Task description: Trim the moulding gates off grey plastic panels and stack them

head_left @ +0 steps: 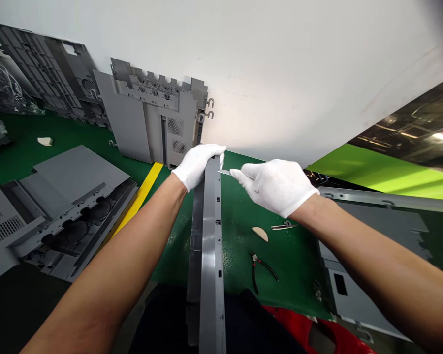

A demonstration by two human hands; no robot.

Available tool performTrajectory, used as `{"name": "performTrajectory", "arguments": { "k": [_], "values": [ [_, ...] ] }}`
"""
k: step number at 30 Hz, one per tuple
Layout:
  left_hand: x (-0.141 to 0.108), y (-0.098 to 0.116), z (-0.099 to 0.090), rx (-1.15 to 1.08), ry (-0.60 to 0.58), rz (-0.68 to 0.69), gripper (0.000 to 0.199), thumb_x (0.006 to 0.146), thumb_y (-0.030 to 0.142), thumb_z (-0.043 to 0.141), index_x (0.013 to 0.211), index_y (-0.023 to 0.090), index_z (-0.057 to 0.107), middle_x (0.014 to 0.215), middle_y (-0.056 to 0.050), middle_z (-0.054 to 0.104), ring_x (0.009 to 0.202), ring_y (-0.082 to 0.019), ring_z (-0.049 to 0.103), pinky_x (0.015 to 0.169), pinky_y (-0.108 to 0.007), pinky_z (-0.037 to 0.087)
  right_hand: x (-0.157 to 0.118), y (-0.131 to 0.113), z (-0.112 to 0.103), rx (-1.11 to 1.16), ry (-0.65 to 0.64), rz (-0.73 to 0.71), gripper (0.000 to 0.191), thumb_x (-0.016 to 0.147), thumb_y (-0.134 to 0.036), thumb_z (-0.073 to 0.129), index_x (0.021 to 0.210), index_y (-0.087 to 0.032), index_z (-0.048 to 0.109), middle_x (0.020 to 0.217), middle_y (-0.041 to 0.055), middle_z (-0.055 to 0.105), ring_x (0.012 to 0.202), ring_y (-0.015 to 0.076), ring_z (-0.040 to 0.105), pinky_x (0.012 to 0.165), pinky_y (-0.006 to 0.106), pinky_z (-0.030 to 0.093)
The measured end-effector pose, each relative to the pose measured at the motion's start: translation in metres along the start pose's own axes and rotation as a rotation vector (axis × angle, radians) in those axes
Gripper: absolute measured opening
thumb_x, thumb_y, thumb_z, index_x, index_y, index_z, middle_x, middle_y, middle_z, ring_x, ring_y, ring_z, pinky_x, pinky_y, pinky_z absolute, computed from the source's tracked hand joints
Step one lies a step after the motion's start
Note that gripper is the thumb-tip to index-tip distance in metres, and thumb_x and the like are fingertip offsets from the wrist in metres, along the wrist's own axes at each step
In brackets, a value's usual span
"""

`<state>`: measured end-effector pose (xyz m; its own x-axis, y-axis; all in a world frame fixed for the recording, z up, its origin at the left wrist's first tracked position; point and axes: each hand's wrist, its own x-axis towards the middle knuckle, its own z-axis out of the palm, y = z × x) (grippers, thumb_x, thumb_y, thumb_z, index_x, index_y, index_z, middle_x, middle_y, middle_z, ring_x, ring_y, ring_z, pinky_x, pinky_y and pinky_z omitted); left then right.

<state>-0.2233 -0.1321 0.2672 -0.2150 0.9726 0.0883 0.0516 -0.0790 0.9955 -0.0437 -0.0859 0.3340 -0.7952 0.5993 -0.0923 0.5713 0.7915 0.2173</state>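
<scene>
A long grey plastic panel (210, 236) stands on its narrow edge in front of me, with small square slots along the side facing up. My left hand (199, 164), in a white glove, is closed over its far end. In my gloved right hand (275, 184) is a thin knife (224, 172), its pale blade pointing left and its tip at the panel's far right edge. The fingers hide the knife's handle. On the green surface to the right lie pliers (256, 259) with black and red handles, spread apart, and a cream half-round piece (260, 234).
More grey panels lean on the white wall (266, 98): a tall one (129, 118) and a ribbed one (47, 69). Another panel (84, 182) lies at left by a yellow stripe (143, 189). At right is a further panel (376, 226). Something red (291, 322) sits below.
</scene>
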Motion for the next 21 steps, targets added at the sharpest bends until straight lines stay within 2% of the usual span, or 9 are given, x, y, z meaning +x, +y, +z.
{"name": "performTrajectory", "arguments": {
  "k": [6,14,16,19,21],
  "values": [
    [0.001,-0.003,-0.002,-0.056,-0.03,0.061,0.038,0.09,0.034,0.046,0.058,0.017,0.056,0.064,-0.002,0.059,0.067,-0.015,0.055,0.076,-0.029,0.044,0.001,0.002,0.0,-0.004,0.013,-0.02,0.067,0.098,-0.061,0.013,0.081,-0.023,0.066,0.059,0.0036,0.06,0.056,0.0178,0.054,0.055,0.028,0.025],
    [-0.001,-0.004,-0.007,-0.145,-0.01,-0.047,0.033,0.086,0.037,0.052,0.059,0.018,0.056,0.06,-0.002,0.058,0.059,-0.015,0.052,0.064,-0.029,0.043,-0.014,-0.009,-0.002,0.137,0.023,-0.071,0.064,0.096,-0.065,0.02,0.072,-0.022,0.062,0.055,0.0003,0.053,0.052,0.0142,0.048,0.054,0.027,0.023],
    [0.001,-0.004,-0.009,-0.13,-0.007,-0.03,0.034,0.086,0.037,0.051,0.058,0.018,0.055,0.06,-0.003,0.058,0.061,-0.015,0.053,0.067,-0.03,0.044,-0.017,-0.006,-0.002,0.315,0.098,-0.007,0.063,0.096,-0.066,0.024,0.072,-0.022,0.061,0.056,-0.0007,0.052,0.053,0.0133,0.046,0.054,0.027,0.027],
    [0.001,-0.001,-0.008,-0.045,-0.003,-0.008,0.036,0.086,0.04,0.05,0.06,0.017,0.057,0.067,-0.004,0.061,0.069,-0.016,0.056,0.075,-0.031,0.045,-0.026,0.005,-0.002,0.774,0.238,0.133,0.059,0.097,-0.063,0.026,0.076,-0.021,0.061,0.06,-0.0013,0.052,0.055,0.0127,0.045,0.055,0.027,0.034],
    [-0.005,0.006,-0.003,0.051,0.06,-0.066,0.028,0.08,0.043,0.061,0.075,0.016,0.062,0.08,-0.005,0.065,0.078,-0.018,0.059,0.08,-0.033,0.046,-0.042,0.012,0.005,1.073,0.276,0.229,0.054,0.097,-0.061,0.03,0.085,-0.021,0.064,0.061,-0.0014,0.052,0.054,0.013,0.046,0.053,0.027,0.037]
  ]
}}
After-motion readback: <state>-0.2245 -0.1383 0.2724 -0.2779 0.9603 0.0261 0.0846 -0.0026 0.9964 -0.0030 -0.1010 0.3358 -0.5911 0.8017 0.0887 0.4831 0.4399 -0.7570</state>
